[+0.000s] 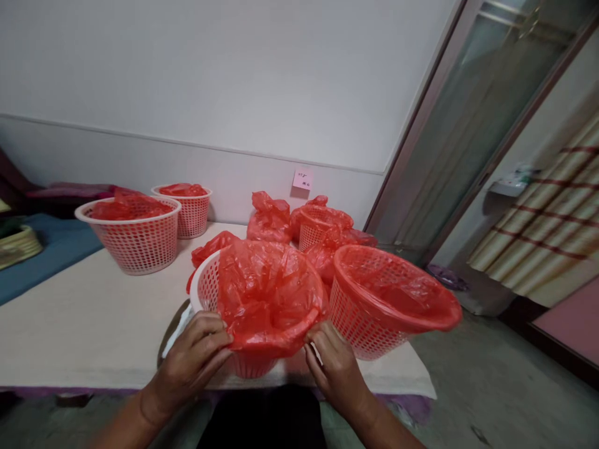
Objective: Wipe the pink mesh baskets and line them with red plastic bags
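A red plastic bag (266, 280) lies inside a white perforated basket (206, 282) at the table's front edge and is folded over its front and right rim. The rim's left part is bare. My left hand (199, 349) is closed, pinching the bag's edge at the front left of the rim. On the front right, my right hand (333, 358) pinches the bag's edge between thumb and fingers. Just to the right, a second basket (369, 318) leans outward, with a red bag (397, 284) lining it and covering its whole rim.
Two white baskets (140, 243) (193, 215) holding red bags stand at the back left. Behind the front baskets are a knotted red bag (270, 218) and another lined basket (321, 226). A pink note (302, 179) is on the wall. The table's cloth (70, 330) ends near my body.
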Demonstrator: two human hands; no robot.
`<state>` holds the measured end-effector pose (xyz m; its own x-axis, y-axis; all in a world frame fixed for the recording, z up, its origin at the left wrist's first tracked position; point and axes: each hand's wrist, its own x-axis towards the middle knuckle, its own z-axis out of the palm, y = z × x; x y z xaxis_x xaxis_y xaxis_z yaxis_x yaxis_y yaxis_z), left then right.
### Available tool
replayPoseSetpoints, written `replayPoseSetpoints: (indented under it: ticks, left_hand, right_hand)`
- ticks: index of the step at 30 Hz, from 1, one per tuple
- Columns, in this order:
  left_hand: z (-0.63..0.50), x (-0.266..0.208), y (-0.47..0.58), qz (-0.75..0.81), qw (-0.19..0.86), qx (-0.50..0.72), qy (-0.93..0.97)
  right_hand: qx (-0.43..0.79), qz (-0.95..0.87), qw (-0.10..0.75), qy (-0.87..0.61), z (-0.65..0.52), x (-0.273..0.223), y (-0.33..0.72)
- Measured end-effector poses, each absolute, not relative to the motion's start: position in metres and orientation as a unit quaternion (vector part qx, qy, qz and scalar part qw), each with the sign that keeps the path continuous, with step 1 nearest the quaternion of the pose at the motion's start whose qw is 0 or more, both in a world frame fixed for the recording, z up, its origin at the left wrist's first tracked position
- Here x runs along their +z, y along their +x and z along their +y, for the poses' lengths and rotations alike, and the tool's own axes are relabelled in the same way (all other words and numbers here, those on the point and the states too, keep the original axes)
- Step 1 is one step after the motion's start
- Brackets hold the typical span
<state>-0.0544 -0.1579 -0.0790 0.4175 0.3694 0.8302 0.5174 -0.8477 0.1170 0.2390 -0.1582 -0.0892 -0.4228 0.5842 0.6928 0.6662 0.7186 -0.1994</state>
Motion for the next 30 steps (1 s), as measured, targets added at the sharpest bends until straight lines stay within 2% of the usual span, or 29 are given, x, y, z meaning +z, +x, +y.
replayPoseSetpoints:
  ticks: [2,7,10,13,17,19,23,28,30]
  left_hand:
    - [-0.158,-0.081,-0.054,-0.266,0.079,-0.473,-0.836]
    - [-0.157,-0.082,-0.045,-0.264,0.085,-0.483,-0.831]
    - [-0.158,-0.081,-0.04,-0.265,0.093,-0.485,-0.828]
    - [-0.163,-0.083,-0.042,-0.274,0.095,-0.477,-0.83]
    - [-0.179,-0.089,-0.052,-0.338,0.073,-0.509,-0.788]
    - [-0.188,-0.088,-0.058,-0.403,0.03,-0.55,-0.731]
    - [-0.191,-0.069,-0.07,-0.534,-0.133,-0.569,-0.611]
    - [-0.157,-0.017,-0.081,-0.619,-0.218,-0.446,-0.608]
    - [-0.139,0.001,-0.081,-0.635,-0.304,-0.382,-0.599]
  right_hand:
    - [-0.047,-0.845,0.381,-0.373,-0.163,-0.084,0.24]
    - [-0.078,-0.843,0.433,-0.31,-0.18,-0.047,0.226]
    - [-0.101,-0.868,0.368,-0.317,-0.176,-0.035,0.209]
    - [-0.095,-0.89,0.296,-0.332,-0.167,-0.043,0.199]
    - [-0.114,-0.887,0.318,-0.315,-0.162,-0.063,0.198]
    - [-0.115,-0.884,0.331,-0.309,-0.164,-0.067,0.198]
    - [-0.116,-0.88,0.338,-0.311,-0.168,-0.067,0.195]
    - [-0.115,-0.879,0.337,-0.318,-0.17,-0.067,0.193]
    - [-0.119,-0.878,0.338,-0.318,-0.171,-0.068,0.192]
